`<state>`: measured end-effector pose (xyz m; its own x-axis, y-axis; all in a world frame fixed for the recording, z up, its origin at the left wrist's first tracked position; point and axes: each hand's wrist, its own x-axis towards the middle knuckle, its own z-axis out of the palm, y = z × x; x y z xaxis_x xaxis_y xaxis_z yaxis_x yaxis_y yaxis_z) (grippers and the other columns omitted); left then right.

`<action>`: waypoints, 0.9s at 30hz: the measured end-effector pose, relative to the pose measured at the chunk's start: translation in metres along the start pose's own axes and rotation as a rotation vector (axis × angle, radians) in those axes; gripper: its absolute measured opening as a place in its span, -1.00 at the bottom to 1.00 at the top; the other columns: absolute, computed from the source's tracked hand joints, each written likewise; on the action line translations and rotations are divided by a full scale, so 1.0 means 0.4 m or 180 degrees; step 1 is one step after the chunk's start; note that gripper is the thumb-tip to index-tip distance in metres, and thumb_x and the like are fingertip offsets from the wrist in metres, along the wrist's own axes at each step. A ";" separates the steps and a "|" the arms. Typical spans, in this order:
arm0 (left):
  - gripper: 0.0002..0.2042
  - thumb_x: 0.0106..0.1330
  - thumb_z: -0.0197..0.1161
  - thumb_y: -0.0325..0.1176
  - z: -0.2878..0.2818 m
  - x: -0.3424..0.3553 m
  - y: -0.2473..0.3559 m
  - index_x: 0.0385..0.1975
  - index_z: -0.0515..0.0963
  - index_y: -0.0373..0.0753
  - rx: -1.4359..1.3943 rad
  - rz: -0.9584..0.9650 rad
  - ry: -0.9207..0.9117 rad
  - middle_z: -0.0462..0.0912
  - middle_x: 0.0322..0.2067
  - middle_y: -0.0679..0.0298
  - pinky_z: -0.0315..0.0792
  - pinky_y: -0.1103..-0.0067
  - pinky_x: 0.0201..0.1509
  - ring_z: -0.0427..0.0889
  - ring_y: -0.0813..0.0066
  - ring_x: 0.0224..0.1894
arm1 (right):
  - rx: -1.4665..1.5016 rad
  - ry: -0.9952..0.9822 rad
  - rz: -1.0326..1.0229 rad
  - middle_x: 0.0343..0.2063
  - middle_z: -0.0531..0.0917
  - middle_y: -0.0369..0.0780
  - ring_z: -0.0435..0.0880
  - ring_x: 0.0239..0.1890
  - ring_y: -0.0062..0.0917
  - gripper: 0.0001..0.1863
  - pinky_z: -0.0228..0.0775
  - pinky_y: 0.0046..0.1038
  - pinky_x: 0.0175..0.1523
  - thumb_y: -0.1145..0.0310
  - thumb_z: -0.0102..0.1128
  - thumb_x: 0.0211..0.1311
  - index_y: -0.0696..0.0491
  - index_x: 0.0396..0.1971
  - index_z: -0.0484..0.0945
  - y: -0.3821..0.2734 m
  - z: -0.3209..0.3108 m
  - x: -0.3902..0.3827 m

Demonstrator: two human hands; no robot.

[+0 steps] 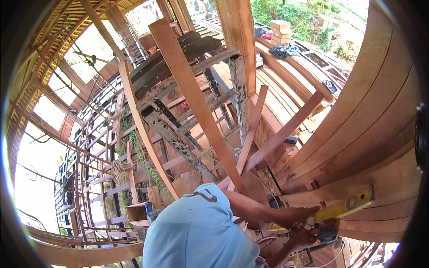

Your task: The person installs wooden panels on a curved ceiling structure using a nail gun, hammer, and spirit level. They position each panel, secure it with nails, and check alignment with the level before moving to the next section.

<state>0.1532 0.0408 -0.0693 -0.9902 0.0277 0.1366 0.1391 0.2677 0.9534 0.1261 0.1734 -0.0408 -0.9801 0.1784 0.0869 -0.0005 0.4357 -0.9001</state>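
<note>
My left arm, in a light blue sleeve, reaches right. My left hand [306, 216] closes at the middle of a yellow spirit level [342, 209], which shows on both sides of it and slants up to the right. A small pale piece, too small to name, lies at its fingers. Just below, my right hand [304, 240] is wrapped round a power tool with a black rounded end [327, 233] and an orange-red part; its kind cannot be made out. A wall of curved brown planks [339, 156] rises beside both hands.
A paint-worn trestle [178, 146] stands ahead, with a long board [196, 96] leaning across it. Two more boards [286, 131] cross near the wall. Left of these are a green coiled hose [142, 158] and an open floor frame. Planks [281, 62] and cardboard boxes [280, 31] lie far right.
</note>
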 end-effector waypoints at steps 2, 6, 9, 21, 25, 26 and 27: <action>0.11 0.16 0.47 -0.06 -0.020 0.013 0.014 0.58 -0.17 -0.27 0.0236 -0.0284 0.0006 0.37 0.36 -0.18 0.31 0.18 0.40 0.44 -0.15 0.36 | 0.0559 -0.0163 0.0009 -0.03 0.67 -0.05 0.67 -0.10 -0.34 -0.38 0.55 -0.22 0.02 0.27 0.62 0.08 0.27 0.04 0.52 0.089 0.031 -0.002; -0.01 0.22 0.41 -0.03 0.019 0.012 -0.103 0.54 -0.01 -0.30 0.0475 -0.0657 0.0062 0.48 0.24 -0.24 0.33 0.18 0.40 0.53 -0.15 0.26 | 0.1373 -0.0547 -0.0463 0.03 0.64 -0.11 0.65 -0.01 -0.36 -0.33 0.53 -0.26 0.09 0.21 0.58 0.10 0.17 0.14 0.47 0.265 0.069 -0.017; -0.43 0.28 0.37 -0.34 -0.034 -0.030 -0.099 0.31 0.41 -0.27 0.0421 -0.1338 -0.0364 0.67 0.06 0.07 0.51 0.32 0.22 0.66 0.21 0.08 | 0.1920 -0.0983 -0.0565 0.08 0.62 -0.15 0.63 0.05 -0.38 -0.28 0.51 -0.29 0.14 0.16 0.54 0.11 0.11 0.22 0.43 0.383 0.031 -0.090; -0.65 0.14 0.41 -0.62 -0.179 -0.066 -0.403 -0.03 0.67 -0.34 -0.1034 -0.1640 0.1334 0.76 -0.15 0.26 0.54 0.53 -0.01 0.69 0.47 -0.14 | -0.1340 -0.2601 0.0355 -0.17 0.75 0.01 0.72 -0.07 0.03 -0.37 0.56 -0.03 -0.03 0.17 0.41 0.03 -0.06 0.18 0.55 0.567 -0.063 -0.065; -0.67 0.13 0.39 -0.62 -0.137 -0.026 -0.638 -0.06 0.64 -0.36 -0.0501 -0.1347 0.1098 0.75 -0.17 0.22 0.52 0.50 -0.01 0.69 0.43 -0.14 | -0.1750 -0.2592 0.0204 -0.21 0.74 0.07 0.72 -0.10 0.05 -0.36 0.55 0.01 -0.06 0.13 0.37 0.04 -0.04 0.18 0.53 0.725 0.019 -0.032; -0.68 0.13 0.38 -0.61 -0.121 -0.021 -0.715 -0.08 0.64 -0.36 -0.0310 -0.1228 0.1053 0.75 -0.17 0.21 0.52 0.49 -0.01 0.69 0.41 -0.14 | -0.1833 -0.2602 0.0171 -0.20 0.74 0.08 0.72 -0.10 0.06 -0.35 0.54 0.02 -0.05 0.11 0.36 0.06 -0.05 0.21 0.52 0.771 0.057 -0.015; -0.67 0.12 0.38 -0.60 -0.096 -0.007 -0.753 -0.07 0.62 -0.37 -0.0271 -0.1353 0.1157 0.74 -0.17 0.20 0.51 0.48 -0.01 0.68 0.40 -0.13 | -0.1995 -0.2687 0.0192 -0.17 0.75 0.04 0.73 -0.09 0.04 -0.32 0.55 0.01 -0.04 0.07 0.37 0.08 -0.11 0.25 0.48 0.811 0.091 0.000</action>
<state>0.1147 -0.0769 -0.3463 -0.8943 -0.4029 -0.1947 -0.2560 0.1039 0.9611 0.1188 0.2827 -0.3482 -0.7953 -0.3525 -0.4932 -0.0806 0.8678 -0.4903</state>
